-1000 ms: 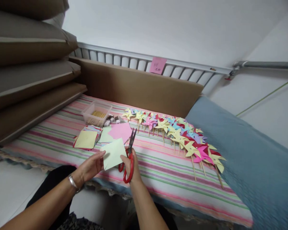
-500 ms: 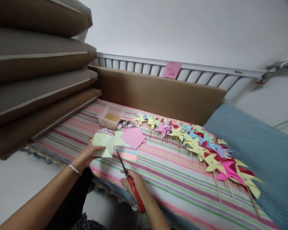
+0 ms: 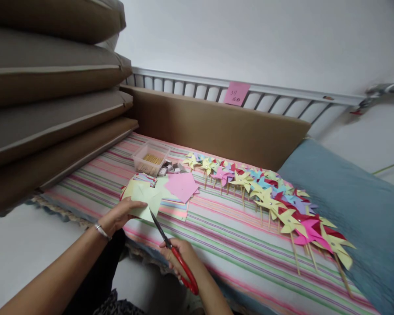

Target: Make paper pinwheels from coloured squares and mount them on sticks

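Note:
Between the thumb and fingers of my left hand (image 3: 124,213) is a pale green paper sheet (image 3: 151,197), held over the striped cloth. My right hand (image 3: 177,256) is closed on red-handled scissors (image 3: 184,267); their dark blades point up and left, and the tips meet the sheet's lower edge. Just behind the sheet lie pink paper pieces (image 3: 182,186) on a stack of coloured sheets (image 3: 177,210). A clear plastic box (image 3: 139,162) of thin wooden sticks stands beyond, with several small grey-white boxes (image 3: 170,168) beside it.
Rows of paper pinwheels (image 3: 265,199) on sticks cover the right of the striped cloth (image 3: 236,251). Stacked brown cushions (image 3: 59,113) rise at the left. A brown board (image 3: 213,124) leans before a radiator (image 3: 187,87) bearing a pink note (image 3: 237,93). Blue fabric (image 3: 331,188) lies at the right.
My left hand has shifted slightly right with the green sheet. The scissors have moved left, bringing their tips from beside the sheet to its edge.

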The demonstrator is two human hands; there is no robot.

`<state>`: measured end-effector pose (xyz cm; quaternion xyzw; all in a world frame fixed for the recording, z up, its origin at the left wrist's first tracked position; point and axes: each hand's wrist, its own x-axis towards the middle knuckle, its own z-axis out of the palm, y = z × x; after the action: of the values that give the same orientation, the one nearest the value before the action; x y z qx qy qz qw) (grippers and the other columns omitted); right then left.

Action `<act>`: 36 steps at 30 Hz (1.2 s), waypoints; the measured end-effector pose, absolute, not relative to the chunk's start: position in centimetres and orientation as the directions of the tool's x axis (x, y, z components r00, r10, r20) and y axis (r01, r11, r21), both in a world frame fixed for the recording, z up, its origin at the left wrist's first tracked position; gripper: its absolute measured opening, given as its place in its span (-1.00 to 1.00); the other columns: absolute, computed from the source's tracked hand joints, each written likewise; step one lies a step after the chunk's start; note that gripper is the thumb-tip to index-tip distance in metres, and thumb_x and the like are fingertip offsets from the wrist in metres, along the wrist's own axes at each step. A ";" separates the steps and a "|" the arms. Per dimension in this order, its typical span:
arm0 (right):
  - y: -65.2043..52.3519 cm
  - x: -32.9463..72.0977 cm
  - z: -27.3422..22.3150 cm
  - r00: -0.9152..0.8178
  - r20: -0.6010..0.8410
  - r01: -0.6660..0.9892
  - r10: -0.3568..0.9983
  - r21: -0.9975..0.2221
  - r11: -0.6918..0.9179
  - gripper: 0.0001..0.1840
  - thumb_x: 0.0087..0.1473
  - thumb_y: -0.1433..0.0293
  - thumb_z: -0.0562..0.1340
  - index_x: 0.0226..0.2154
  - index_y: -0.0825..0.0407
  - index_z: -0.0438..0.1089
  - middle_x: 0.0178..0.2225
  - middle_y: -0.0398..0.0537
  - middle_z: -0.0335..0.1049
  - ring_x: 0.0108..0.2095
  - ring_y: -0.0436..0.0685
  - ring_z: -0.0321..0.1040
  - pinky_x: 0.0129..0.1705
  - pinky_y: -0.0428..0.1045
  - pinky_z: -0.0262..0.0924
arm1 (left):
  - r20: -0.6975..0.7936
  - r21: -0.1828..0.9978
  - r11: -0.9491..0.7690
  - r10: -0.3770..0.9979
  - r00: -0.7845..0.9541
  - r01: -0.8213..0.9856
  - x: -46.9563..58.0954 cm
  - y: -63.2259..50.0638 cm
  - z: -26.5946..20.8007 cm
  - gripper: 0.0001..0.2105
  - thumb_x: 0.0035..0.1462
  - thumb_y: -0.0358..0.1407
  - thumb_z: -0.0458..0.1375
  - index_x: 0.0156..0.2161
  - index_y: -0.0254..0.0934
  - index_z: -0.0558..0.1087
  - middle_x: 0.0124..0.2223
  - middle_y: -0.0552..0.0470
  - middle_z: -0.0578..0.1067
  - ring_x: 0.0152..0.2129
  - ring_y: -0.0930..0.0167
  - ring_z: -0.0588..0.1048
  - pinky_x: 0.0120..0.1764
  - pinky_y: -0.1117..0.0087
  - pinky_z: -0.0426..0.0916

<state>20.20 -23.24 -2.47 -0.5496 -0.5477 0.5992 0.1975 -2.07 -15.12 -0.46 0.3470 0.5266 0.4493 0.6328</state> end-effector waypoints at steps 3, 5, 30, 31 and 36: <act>-23.1 20.1 -2.6 -0.305 -0.449 0.373 0.840 -0.868 -0.328 -0.57 -0.05 0.11 0.17 -0.20 0.06 0.39 -0.70 -0.28 0.16 -0.79 -0.14 0.01 -0.78 -0.23 -0.10 | -0.340 0.915 0.346 0.938 0.061 -0.208 -1.7 -15.2 -0.6 -0.68 -0.30 -0.34 0.35 -0.30 -0.32 0.53 -0.34 -0.09 0.58 -0.46 0.29 0.52 -0.44 0.37 0.35; -23.0 20.1 -2.6 -0.306 -0.450 0.372 0.839 -0.868 -0.330 -0.57 -0.04 0.11 0.17 -0.19 0.06 0.38 -0.70 -0.28 0.16 -0.79 -0.14 0.00 -0.79 -0.23 -0.12 | -0.334 0.916 0.342 0.940 0.073 -0.211 -1.5 -15.2 -0.6 -0.65 -0.31 -0.33 0.35 -0.29 -0.33 0.52 -0.35 -0.08 0.58 -0.47 0.31 0.51 -0.43 0.37 0.35; -22.0 22.3 -3.5 -0.312 -0.129 0.352 0.941 -0.936 -0.012 -0.69 -0.11 0.42 0.19 -0.22 0.05 0.38 -0.64 -0.26 0.19 -0.63 -0.04 0.17 -0.55 -0.14 0.08 | -0.367 0.908 0.372 0.928 0.064 -0.193 -2.1 -14.5 -0.6 -0.61 -0.31 -0.34 0.34 -0.25 -0.35 0.50 -0.38 -0.06 0.58 -0.49 0.30 0.50 -0.42 0.35 0.35; -21.8 22.6 -3.6 -0.284 -0.110 0.331 0.952 -0.944 -0.011 -0.65 -0.11 0.43 0.17 -0.17 0.05 0.35 -0.61 -0.23 0.25 -0.61 -0.02 0.22 -0.52 -0.12 0.12 | -0.384 0.902 0.397 0.918 0.104 -0.172 -2.1 -14.7 -0.6 -0.64 -0.32 -0.35 0.34 -0.28 -0.36 0.51 -0.39 -0.08 0.58 -0.49 0.28 0.50 -0.41 0.33 0.36; -20.9 23.4 -3.7 -0.204 0.018 0.238 0.979 -0.969 0.068 -0.55 -0.09 0.37 0.20 -0.07 0.01 0.24 -0.29 -0.06 0.41 -0.34 0.10 0.36 -0.24 -0.01 0.21 | -0.439 0.875 0.483 0.815 0.378 -0.024 -0.5 -16.1 -0.8 -0.71 -0.33 -0.40 0.31 -0.34 -0.38 0.53 -0.42 -0.06 0.59 -0.48 0.26 0.51 -0.37 0.32 0.37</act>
<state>23.37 -20.89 -3.73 -0.4937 -0.6163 0.4714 0.3926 -0.54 -16.08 -0.78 0.4161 0.4749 0.2922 0.7183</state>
